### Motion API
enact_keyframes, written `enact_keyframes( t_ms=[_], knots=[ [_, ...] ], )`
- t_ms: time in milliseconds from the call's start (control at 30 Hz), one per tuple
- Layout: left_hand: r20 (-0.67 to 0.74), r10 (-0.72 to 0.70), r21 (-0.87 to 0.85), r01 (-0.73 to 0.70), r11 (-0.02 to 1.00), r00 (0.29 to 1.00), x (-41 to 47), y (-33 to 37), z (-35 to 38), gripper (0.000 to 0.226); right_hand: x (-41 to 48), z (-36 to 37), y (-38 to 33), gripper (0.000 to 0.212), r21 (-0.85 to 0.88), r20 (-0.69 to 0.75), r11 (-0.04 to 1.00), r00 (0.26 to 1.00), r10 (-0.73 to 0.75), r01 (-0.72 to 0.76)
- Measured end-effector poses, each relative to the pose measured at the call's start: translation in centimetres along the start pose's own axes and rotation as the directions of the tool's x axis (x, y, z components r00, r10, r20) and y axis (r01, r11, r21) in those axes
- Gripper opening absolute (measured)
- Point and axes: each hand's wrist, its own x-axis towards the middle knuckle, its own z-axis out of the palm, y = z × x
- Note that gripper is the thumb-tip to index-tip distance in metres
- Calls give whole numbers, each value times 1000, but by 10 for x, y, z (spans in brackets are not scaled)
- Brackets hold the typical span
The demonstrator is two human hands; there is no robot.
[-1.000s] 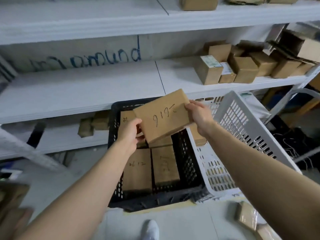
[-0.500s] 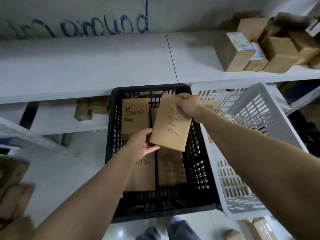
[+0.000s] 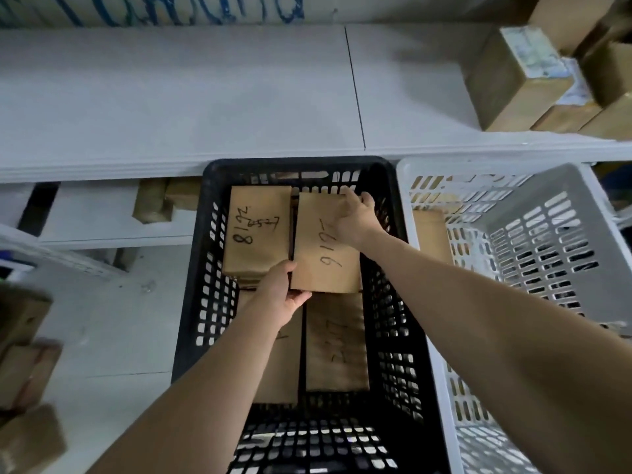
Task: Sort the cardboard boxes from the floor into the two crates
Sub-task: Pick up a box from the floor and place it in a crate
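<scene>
From my head camera: a second ago I held the box marked 9196 (image 3: 325, 244) up in the air above the black crate (image 3: 191, 302), flat face toward me. Half a second ago I had turned it upright and started it down. Now it lies inside the black crate at the far right corner, on top of the lower layer, just beside the box marked 8192 (image 3: 256, 230) at the far left. The two sit side by side with a narrow gap between them.

My right hand (image 3: 354, 218) grips the far right corner of the 9196 box, fingers curled over its top edge near the crate's far wall. My left hand (image 3: 282, 295) holds its near left corner, thumb on top and fingers underneath. So both hands are still grasping it; I judge it nearly seated but not yet let go.

Below it, toward the near wall, lies another box with writing I cannot read (image 3: 337, 343). The white crate (image 3: 533, 241) stands touching the black one on the right, with one box (image 3: 431, 234) against its left wall. More boxes (image 3: 24, 367) wait on the floor at the left, blurred.
</scene>
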Motion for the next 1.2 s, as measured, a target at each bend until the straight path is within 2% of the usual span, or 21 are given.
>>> enact_keyframes(
  t_ms=[133, 267, 333, 400, 467, 567, 667, 733, 800, 900, 1000, 1067, 1200],
  knots=[
    [15, 4, -51, -3, 999, 1000, 3, -1, 5, 33, 6, -3, 8, 79, 110, -61, 993, 997, 45, -38],
    [49, -14, -79, 18, 997, 999, 1, 0, 15, 25, 7, -4, 12, 71, 220, -27, 971, 994, 105, -96],
    [54, -32, -79, 36, 996, 998, 1, 2, 16, 30, 6, -6, 11, 68, 230, -14, 968, 994, 109, -103],
    [54, -56, -53, 59, 997, 997, -1, 4, 15, 46, 3, -9, 11, 66, 240, -9, 966, 994, 105, -100],
    [47, -65, 8, 64, 998, 997, -4, 7, 13, 56, -1, -11, 10, 60, 243, -24, 966, 995, 93, -84],
    [61, -38, 208, 24, 978, 997, -14, 13, 10, 50, -15, -17, 1, 53, 247, -105, 969, 994, 31, -4],
    [133, 142, 473, -189, 860, 981, -35, 28, 16, 35, -38, -27, -17, 46, 300, -194, 947, 979, -57, 114],
    [266, 261, 468, -361, 807, 928, -56, 44, 26, 26, -60, -35, -31, 42, 329, -252, 928, 963, -93, 175],
    [383, 348, 402, -494, 771, 856, -83, 58, 40, 27, -88, -45, -44, 38, 374, -327, 896, 939, -112, 237],
    [539, 391, 370, -627, 686, 746, -122, 65, 63, 23, -136, -61, -51, 31, 415, -467, 847, 877, -115, 332],
    [678, 327, 366, -688, 627, 659, -160, 46, 83, 20, -185, -82, -44, 30, 405, -593, 831, 801, -80, 382],
    [785, 235, 344, -719, 604, 573, -184, 21, 95, 21, -219, -97, -32, 31, 396, -677, 828, 735, -29, 397],
    [921, 16, 316, -770, 554, 389, -234, -47, 115, 25, -300, -122, 4, 26, 391, -825, 821, 554, 112, 415]
  ],
)
